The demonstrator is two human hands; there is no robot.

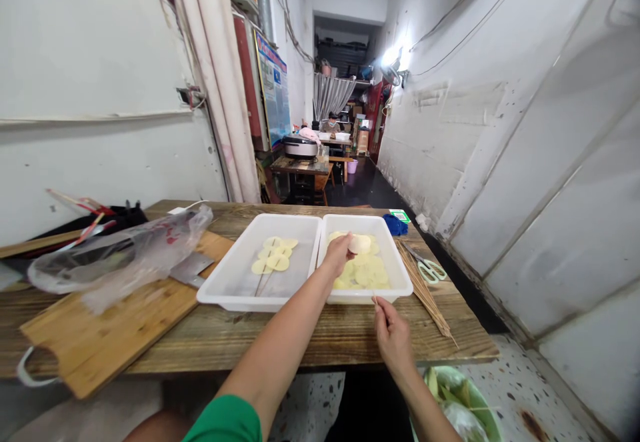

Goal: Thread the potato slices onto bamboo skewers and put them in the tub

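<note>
Left grip (339, 253) pinches a pale slice (361, 244), probably light, slippery, fragile, best held by its edge; right grip (393, 330) closes on a thin stick (375, 297).

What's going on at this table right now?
The person's left hand holds a pale round slice over the right tray, where more slices lie. The right hand pinches a thin stick by that tray's near rim. Skewered slices lie in the left tray; a bundle of sticks lies beside the scissors.
</note>
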